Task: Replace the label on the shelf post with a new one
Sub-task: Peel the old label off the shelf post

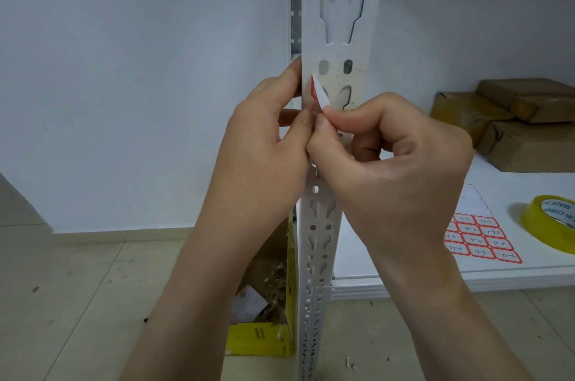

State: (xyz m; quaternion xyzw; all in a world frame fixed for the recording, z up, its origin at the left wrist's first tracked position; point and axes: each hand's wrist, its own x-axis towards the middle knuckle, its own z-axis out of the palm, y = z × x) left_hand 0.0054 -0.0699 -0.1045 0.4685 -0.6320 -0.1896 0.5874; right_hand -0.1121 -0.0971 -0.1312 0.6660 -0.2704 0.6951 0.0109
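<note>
A white slotted shelf post (340, 38) runs up the middle of the view. A small white label with a red border (318, 94) stands half peeled off the post's front, its free edge sticking out toward me. My right hand (392, 160) pinches that label's lower end between thumb and forefinger. My left hand (267, 138) wraps the post's left edge at the same height, fingers behind it and thumb pressed beside the label. A sheet of red-bordered labels (479, 239) lies on the white shelf to the right.
A roll of yellowish clear tape (550, 223) sits on the white shelf board (389, 259) at the far right. Brown wrapped parcels (513, 122) are stacked at the shelf's back. A yellow carton with scraps (264, 312) stands on the tiled floor left of the post.
</note>
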